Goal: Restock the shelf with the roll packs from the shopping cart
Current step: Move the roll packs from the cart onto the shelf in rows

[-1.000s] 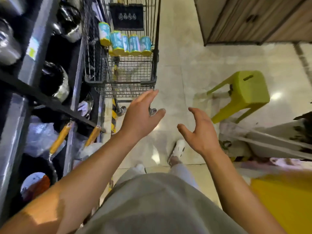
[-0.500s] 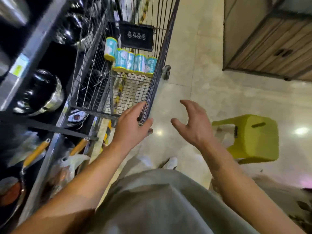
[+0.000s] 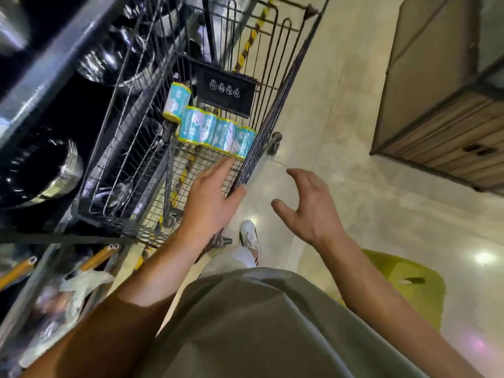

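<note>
A shopping cart (image 3: 131, 148) of dark, thin metal wire stood on a pale, polished stone-look floor (image 3: 341, 118) that threw back glossy spots of ceiling light. The roll packs (image 3: 215, 132) inside were wrapped in shiny teal-and-white film with yellow ends. A matt black plastic panel (image 3: 226, 91) with white printed symbols hung on the cart's wire. On the dark metal shelf (image 3: 49, 66) alongside sat bright, mirror-finished steel bowls (image 3: 43, 170). A stool (image 3: 406, 285) of smooth yellow-green plastic and a slatted, wood-grain cabinet (image 3: 447, 132) flanked the person, whose shirt (image 3: 259, 328) was soft, matt grey-green cloth.
</note>
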A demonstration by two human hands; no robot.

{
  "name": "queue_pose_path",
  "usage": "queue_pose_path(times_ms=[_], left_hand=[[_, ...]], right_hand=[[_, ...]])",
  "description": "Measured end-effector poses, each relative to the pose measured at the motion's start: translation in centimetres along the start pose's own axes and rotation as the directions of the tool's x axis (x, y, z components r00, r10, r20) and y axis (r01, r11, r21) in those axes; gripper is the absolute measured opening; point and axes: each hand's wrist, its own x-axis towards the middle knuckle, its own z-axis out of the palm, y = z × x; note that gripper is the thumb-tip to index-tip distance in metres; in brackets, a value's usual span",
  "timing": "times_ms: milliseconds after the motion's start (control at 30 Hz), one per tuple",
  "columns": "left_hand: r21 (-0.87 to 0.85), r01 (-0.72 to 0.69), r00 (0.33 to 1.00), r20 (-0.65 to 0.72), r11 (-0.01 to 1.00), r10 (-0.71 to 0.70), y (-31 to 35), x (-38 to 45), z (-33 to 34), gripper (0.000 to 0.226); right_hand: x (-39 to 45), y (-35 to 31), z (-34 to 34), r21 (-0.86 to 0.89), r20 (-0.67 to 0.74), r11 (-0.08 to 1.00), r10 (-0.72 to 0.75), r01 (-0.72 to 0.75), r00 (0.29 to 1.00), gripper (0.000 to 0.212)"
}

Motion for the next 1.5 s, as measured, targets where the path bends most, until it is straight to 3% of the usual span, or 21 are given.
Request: queue_pose_path(times_ms=[300, 500, 667, 800, 933, 1167, 1367, 1500], left_hand=[[-0.012, 0.035, 0.994, -0.099, 0.999, -0.036, 3.9, 12.0, -1.4, 0.054], [-0.036, 0.163, 0.978, -0.123, 0.986, -0.166, 4.0, 16.4, 0.0, 0.055], [-0.083, 0.288, 0.931, -0.211, 0.954, -0.299, 3.8, 19.3, 0.5, 0.061], [-0.048, 0.448, 0.848, -0.293, 0.893, -0.441, 3.2, 21.1, 0.2, 0.058], [-0.082, 0.534, 0.766, -0.373, 0.841, -0.523, 1.0, 22.2, 0.3, 0.074], [-0.116, 0.608, 0.717, -0.346, 0.786, -0.605, -6.7, 25.1, 0.2, 0.073], [-0.126, 0.683, 0.695, -0.189, 0.72, -0.693, -13.6, 28.9, 1.2, 0.073], [-0.124, 0.681, 0.717, -0.088, 0.722, -0.692, -19.1, 31.4, 2.8, 0.073]], right_hand=[[11.0, 0.7, -3.8, 0.025, 0.041, 0.996, -0.082, 0.081, 0.996, 0.074], [18.9, 1.2, -5.2, 0.031, 0.131, 0.981, -0.194, 0.191, 0.972, 0.075], [26.4, 1.1, -5.7, 0.036, 0.162, 0.92, -0.392, 0.391, 0.906, 0.069], [31.8, -0.3, -4.9, 0.178, 0.143, 0.824, -0.563, 0.539, 0.814, 0.057], [35.9, -2.6, -3.8, 0.121, 0.26, 0.829, -0.558, 0.546, 0.788, 0.061], [42.0, -7.0, 1.3, 0.064, 0.448, 0.775, -0.585, 0.629, 0.675, 0.08], [46.1, -8.3, 8.1, 0.044, 0.53, 0.849, -0.467, 0.527, 0.708, 0.075], [48.6, -7.3, 12.1, -0.001, 0.588, 0.895, -0.361, 0.447, 0.724, 0.076]])
